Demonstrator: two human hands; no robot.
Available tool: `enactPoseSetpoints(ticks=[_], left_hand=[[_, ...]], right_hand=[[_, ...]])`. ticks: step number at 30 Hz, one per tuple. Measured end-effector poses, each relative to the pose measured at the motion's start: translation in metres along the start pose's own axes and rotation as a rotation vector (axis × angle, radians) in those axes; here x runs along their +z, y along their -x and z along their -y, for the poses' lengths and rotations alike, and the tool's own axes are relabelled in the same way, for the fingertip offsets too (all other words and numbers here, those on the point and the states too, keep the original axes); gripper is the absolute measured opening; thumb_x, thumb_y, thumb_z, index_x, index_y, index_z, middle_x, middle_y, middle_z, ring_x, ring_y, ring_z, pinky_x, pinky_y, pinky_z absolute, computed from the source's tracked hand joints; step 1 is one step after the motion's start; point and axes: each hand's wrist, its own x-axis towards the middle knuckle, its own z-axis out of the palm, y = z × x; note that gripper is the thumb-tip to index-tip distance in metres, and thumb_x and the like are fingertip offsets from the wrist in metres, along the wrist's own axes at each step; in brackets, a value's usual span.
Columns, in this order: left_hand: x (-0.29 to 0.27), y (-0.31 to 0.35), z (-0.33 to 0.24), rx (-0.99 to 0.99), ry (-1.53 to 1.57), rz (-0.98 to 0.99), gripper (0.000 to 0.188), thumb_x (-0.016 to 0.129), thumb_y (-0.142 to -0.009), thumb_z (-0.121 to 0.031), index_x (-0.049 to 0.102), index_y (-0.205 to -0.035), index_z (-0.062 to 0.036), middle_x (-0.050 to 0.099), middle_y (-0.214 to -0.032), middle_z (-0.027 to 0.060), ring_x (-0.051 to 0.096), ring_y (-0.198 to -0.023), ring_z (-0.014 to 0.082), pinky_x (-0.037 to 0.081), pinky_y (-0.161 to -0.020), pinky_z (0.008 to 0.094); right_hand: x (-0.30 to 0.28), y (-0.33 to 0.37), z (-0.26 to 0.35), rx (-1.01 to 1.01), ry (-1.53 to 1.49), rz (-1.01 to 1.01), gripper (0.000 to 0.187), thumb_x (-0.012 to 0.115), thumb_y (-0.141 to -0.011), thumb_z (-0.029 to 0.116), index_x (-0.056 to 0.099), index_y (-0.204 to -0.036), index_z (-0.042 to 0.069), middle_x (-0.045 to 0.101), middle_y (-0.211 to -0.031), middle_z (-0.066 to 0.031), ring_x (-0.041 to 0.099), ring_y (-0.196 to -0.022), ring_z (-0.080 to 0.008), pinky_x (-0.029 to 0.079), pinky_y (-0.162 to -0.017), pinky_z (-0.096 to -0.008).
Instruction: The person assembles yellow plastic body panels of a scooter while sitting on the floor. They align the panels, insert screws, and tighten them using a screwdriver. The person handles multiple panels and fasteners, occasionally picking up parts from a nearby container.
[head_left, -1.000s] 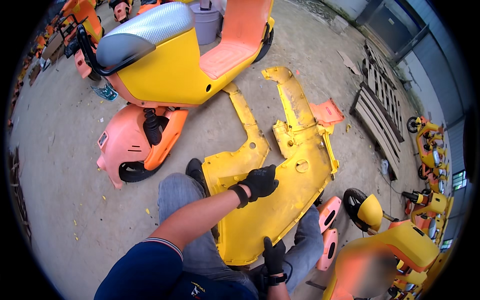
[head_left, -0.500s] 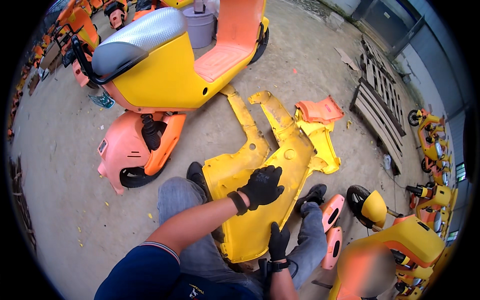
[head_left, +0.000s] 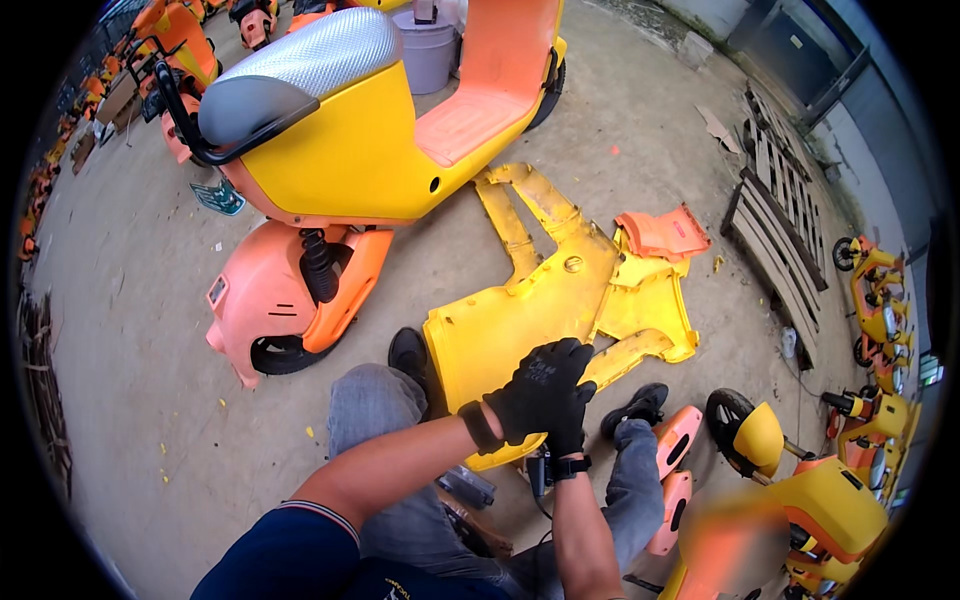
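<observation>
My left hand [head_left: 540,388], in a black glove with a dark band at the wrist, is closed and laid over my right hand [head_left: 569,428]. The right hand wears a black glove too, and its fingers are mostly hidden beneath the left. What they grip, if anything, does not show. Both are at the near edge of a large, scuffed yellow plastic panel [head_left: 500,335] on the floor. By the right wrist is a small dark object [head_left: 539,473] with a thin black cord. More yellow panels [head_left: 650,305] and an orange plastic piece [head_left: 665,232] lie beyond.
A yellow and orange scooter [head_left: 350,150] lies tilted ahead on the left, its rear wheel [head_left: 290,352] near my left foot. Salmon-coloured parts [head_left: 680,440] rest by my right leg. Wooden pallets [head_left: 775,245] and more scooters [head_left: 830,490] are on the right; a bucket [head_left: 428,60] stands behind.
The large yellow panel has moved away from me, over the other panels. My left hand has left its surface and come down to my right hand, which has risen slightly. The view has shifted.
</observation>
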Motion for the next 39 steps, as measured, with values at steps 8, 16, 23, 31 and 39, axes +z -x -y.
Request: enactPoseSetpoints(ticks=[8, 16, 23, 31, 39], left_hand=[[-0.009, -0.005, -0.002, 0.05, 0.07, -0.072, 0.046, 0.071, -0.081, -0.022, 0.061, -0.12, -0.0011, 0.063, -0.116, 0.0224, 0.061, -0.108, 0.0385, 0.049, -0.092, 0.046], [-0.003, -0.007, 0.007, 0.14, -0.024, -0.116, 0.047, 0.073, -0.079, -0.022, 0.06, -0.116, 0.0029, 0.063, -0.104, 0.02, 0.061, -0.096, 0.0369, 0.051, -0.085, 0.0438], [-0.006, 0.001, 0.003, 0.146, -0.074, -0.06, 0.051, 0.074, -0.085, -0.024, 0.058, -0.126, 0.0001, 0.062, -0.118, 0.0207, 0.06, -0.108, 0.0369, 0.049, -0.094, 0.0445], [0.006, -0.002, 0.014, 0.187, -0.102, -0.001, 0.048, 0.073, -0.086, -0.022, 0.057, -0.126, -0.0005, 0.062, -0.118, 0.0228, 0.06, -0.109, 0.0391, 0.048, -0.095, 0.0458], [-0.003, -0.009, -0.007, 0.166, -0.111, 0.128, 0.05, 0.073, -0.087, -0.023, 0.055, -0.128, -0.0004, 0.061, -0.121, 0.023, 0.058, -0.113, 0.0393, 0.047, -0.096, 0.0461]], right_hand=[[0.005, -0.039, -0.025, -0.011, 0.194, 0.086, 0.022, 0.061, -0.094, 0.025, 0.064, -0.089, 0.004, 0.068, -0.081, -0.0118, 0.066, -0.072, -0.023, 0.051, -0.065, -0.0359], [0.003, -0.064, -0.056, -0.023, 0.297, 0.158, 0.018, 0.06, -0.092, 0.024, 0.065, -0.091, 0.007, 0.068, -0.08, -0.0113, 0.066, -0.071, -0.024, 0.052, -0.063, -0.0381], [-0.022, -0.067, -0.113, -0.143, 0.416, 0.234, 0.015, 0.06, -0.09, 0.023, 0.067, -0.093, 0.01, 0.068, -0.079, -0.0108, 0.066, -0.071, -0.0249, 0.054, -0.062, -0.0401], [-0.094, -0.018, -0.157, -0.499, 1.5, 0.245, 0.018, 0.065, -0.08, 0.028, 0.071, -0.075, 0.012, 0.07, -0.084, -0.012, 0.068, -0.081, -0.0286, 0.054, -0.072, -0.0419], [-0.153, -0.04, -0.109, -0.52, 1.277, 0.064, 0.018, 0.071, -0.073, 0.02, 0.07, -0.086, 0.008, 0.069, -0.085, -0.0171, 0.066, -0.073, -0.0359, 0.052, -0.07, -0.0448]])
